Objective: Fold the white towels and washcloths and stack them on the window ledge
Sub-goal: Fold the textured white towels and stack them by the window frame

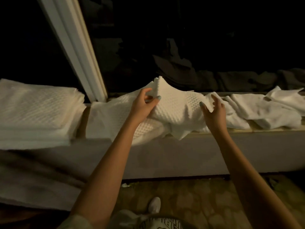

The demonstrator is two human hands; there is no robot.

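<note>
So at this point you had the waffle-weave towel (pixel 175 109) bunched up on the window ledge (pixel 165 146), right in the middle, with one ragged edge spilling over the front lip toward you. Your left hand (pixel 145 103) was pinching the towel's raised far corner, thumb and fingers (pixel 158 97) closed on the cloth and lifting it into a little peak. Your right hand (pixel 213 108) was just beside the towel's right end, fingers spread and loose, holding nothing, maybe brushing the fabric but I honestly couldn't tell. The towel's long axis ran left to right along the ledge, so the free end lay straight ahead of that right hand, which was clearly the nearer one to it. My guess is the next grab had to be on that right corner so you could stretch it flat before folding. The finished folded stack (pixel 36 113) sat off to your left on the ledge, and a loose pile of washcloths (pixel 257 111) was still waiting on the right, unfolded.
</note>
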